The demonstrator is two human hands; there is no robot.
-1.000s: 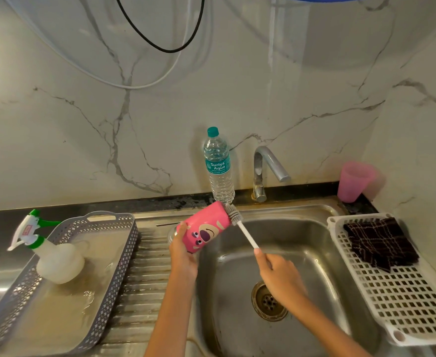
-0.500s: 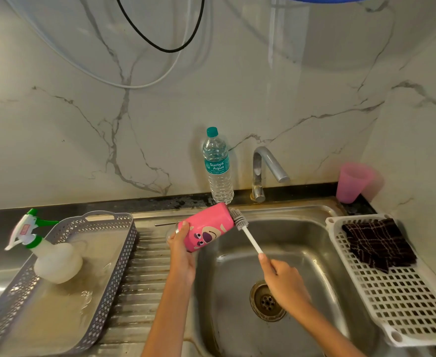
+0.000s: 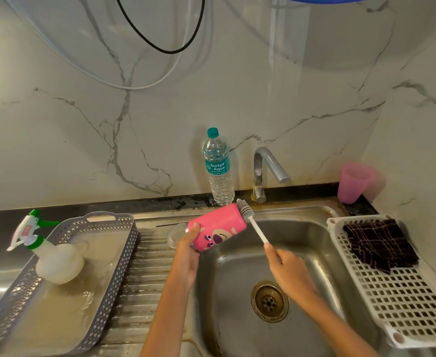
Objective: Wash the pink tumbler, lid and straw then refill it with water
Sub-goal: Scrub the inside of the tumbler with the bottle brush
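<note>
Since the earlier frame the bottle brush (image 3: pixel 253 223) had slid a little to the right along the far end of the pink tumbler (image 3: pixel 218 228), and both had drifted slightly rightward over the sink (image 3: pixel 322 235). The left hand (image 3: pixel 187 256) gripped the tumbler near its lower end, holding it tilted on its side above the sink's left rim. The right hand (image 3: pixel 287 273) was closed around the brush's white handle, its bristles touching the tumbler's upper end. A clear lid (image 3: pixel 175 237) and a thin metal straw (image 3: pixel 172 224) lay on the ribbed steel surface (image 3: pixel 145 279) just left of the tumbler. A water bottle (image 3: pixel 219 168) stood beside the tap (image 3: pixel 263 171), with a pink cup (image 3: pixel 353 182) in the corner. A dark cloth (image 3: pixel 381 243) lay in the white basket (image 3: pixel 404 313), and a spray bottle (image 3: pixel 54 256) lay in the grey tray (image 3: pixel 124 256).
</note>
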